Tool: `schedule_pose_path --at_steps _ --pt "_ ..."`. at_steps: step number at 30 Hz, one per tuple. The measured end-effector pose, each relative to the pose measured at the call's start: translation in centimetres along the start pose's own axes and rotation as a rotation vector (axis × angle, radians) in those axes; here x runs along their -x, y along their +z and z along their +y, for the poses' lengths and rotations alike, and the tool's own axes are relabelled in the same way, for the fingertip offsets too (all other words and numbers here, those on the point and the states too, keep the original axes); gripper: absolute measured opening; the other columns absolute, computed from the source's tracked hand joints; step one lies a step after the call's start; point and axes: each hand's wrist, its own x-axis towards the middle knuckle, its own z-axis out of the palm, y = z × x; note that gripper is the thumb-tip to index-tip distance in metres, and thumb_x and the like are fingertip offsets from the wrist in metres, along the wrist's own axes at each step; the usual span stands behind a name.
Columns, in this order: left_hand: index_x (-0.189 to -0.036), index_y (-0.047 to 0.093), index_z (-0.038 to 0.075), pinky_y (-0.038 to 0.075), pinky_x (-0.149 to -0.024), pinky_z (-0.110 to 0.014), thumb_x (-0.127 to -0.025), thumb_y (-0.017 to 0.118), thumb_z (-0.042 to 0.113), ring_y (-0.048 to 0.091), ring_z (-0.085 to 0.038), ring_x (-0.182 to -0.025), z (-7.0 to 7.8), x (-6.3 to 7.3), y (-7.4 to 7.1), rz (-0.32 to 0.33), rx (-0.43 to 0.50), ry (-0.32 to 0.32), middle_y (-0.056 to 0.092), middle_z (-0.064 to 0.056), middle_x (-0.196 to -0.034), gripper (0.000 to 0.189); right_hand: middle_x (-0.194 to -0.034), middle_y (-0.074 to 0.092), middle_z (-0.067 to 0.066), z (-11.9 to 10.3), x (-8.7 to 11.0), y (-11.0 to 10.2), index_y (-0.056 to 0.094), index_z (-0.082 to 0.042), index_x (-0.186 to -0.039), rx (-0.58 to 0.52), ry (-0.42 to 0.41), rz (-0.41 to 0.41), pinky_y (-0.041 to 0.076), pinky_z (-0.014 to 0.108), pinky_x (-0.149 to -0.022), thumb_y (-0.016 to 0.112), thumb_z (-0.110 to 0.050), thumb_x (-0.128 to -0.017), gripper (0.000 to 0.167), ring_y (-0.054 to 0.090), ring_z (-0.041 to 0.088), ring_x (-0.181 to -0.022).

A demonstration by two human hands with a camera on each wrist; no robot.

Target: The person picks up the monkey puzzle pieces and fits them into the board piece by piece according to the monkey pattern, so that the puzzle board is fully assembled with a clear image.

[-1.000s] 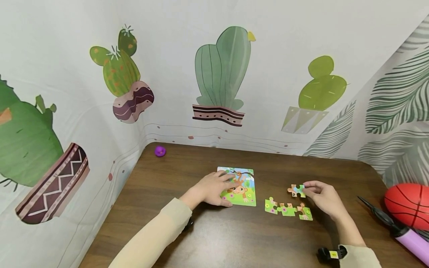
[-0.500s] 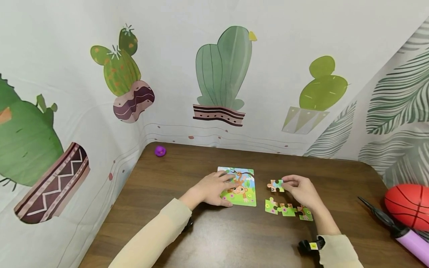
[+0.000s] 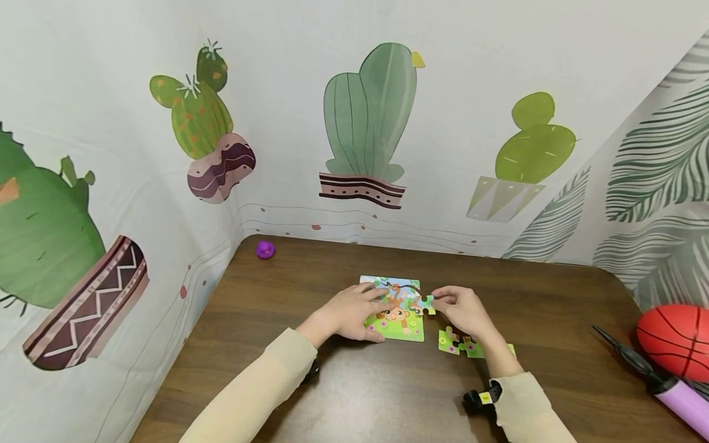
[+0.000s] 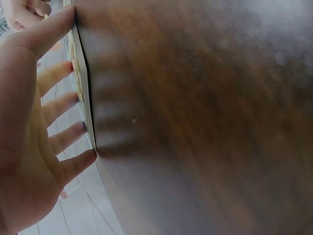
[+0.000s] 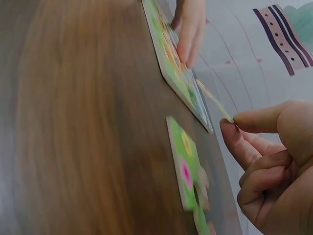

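Observation:
My left hand (image 3: 357, 311) lies with spread fingers on a square monkey picture board (image 3: 407, 329), pressing its left side. In the left wrist view the fingertips (image 4: 87, 155) touch the board's edge. Between thumb and forefinger my right hand (image 3: 462, 311) pinches a jigsaw puzzle piece (image 3: 426, 305), blue and green with an orange part. That piece overlaps the board's right edge in the head view; the right wrist view has it edge-on, tilted above the board. Below the right hand lie several green puzzle pieces (image 3: 448, 342) in a row, partly hidden by the right forearm.
A small purple object (image 3: 265, 250) sits at the table's back left corner. On the right are a red ball (image 3: 676, 341) with black lines and a lilac hand pump (image 3: 684, 403) with a black nozzle. A cactus-print cloth (image 3: 288, 123) hangs behind the brown table (image 3: 249, 307).
My right hand has carried the pinched puzzle piece leftward from beyond the row of pieces to the board's right edge. The left hand has stayed in place.

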Motion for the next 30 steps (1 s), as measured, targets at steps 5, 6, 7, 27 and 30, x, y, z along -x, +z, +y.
schedule_pose_path --at_steps 5,6,7,27,30 --pt "-0.160 0.040 0.039 0.026 -0.121 -0.053 -0.091 0.059 0.075 0.022 -0.030 -0.156 0.0 0.1 0.0 -0.001 0.001 -0.004 0.024 0.007 -0.170 0.080 -0.102 0.075 0.010 -0.8 -0.3 1.2 0.072 -0.001 -0.117 -0.027 0.017 -0.010 0.049 0.034 -0.060 0.070 -0.018 -0.100 0.024 0.067 0.022 -0.079" --pt "-0.160 0.040 0.039 0.026 -0.121 -0.053 -0.091 0.059 0.075 0.022 -0.030 -0.156 0.0 0.1 -0.1 -0.001 0.000 -0.005 0.024 0.007 -0.170 0.080 -0.103 0.075 0.011 -0.9 -0.4 1.4 0.072 -0.001 -0.117 -0.039 0.025 -0.011 0.047 0.034 -0.056 0.070 -0.017 -0.100 0.024 0.065 0.022 -0.074" --pt "-0.160 0.040 0.039 0.026 -0.121 -0.053 -0.091 0.059 0.076 0.022 -0.030 -0.156 0.1 0.1 -0.1 -0.001 0.000 -0.005 0.024 0.007 -0.170 0.080 -0.104 0.075 0.011 -0.9 -0.5 1.6 0.072 -0.001 -0.118 -0.045 0.031 -0.013 0.045 0.033 -0.053 0.070 -0.017 -0.100 0.024 0.063 0.021 -0.072" --pt "-0.162 0.036 0.039 0.026 -0.122 -0.052 -0.091 0.058 0.076 0.022 -0.030 -0.156 0.0 0.1 0.0 0.000 0.004 -0.004 0.024 0.006 -0.171 0.083 -0.101 0.075 0.008 -1.2 -1.1 3.3 0.073 0.000 -0.114 -0.052 0.070 -0.013 0.056 0.039 -0.079 0.071 -0.016 -0.098 0.023 0.070 0.023 -0.094" --pt "-0.162 0.036 0.040 0.026 -0.122 -0.052 -0.092 0.058 0.075 0.023 -0.030 -0.155 0.1 0.1 -0.1 0.001 -0.001 -0.002 0.025 0.005 -0.170 0.082 -0.101 0.075 0.008 -1.2 -1.1 3.3 0.073 -0.001 -0.115 -0.038 0.063 -0.010 0.057 0.040 -0.079 0.072 -0.017 -0.098 0.023 0.070 0.024 -0.094"
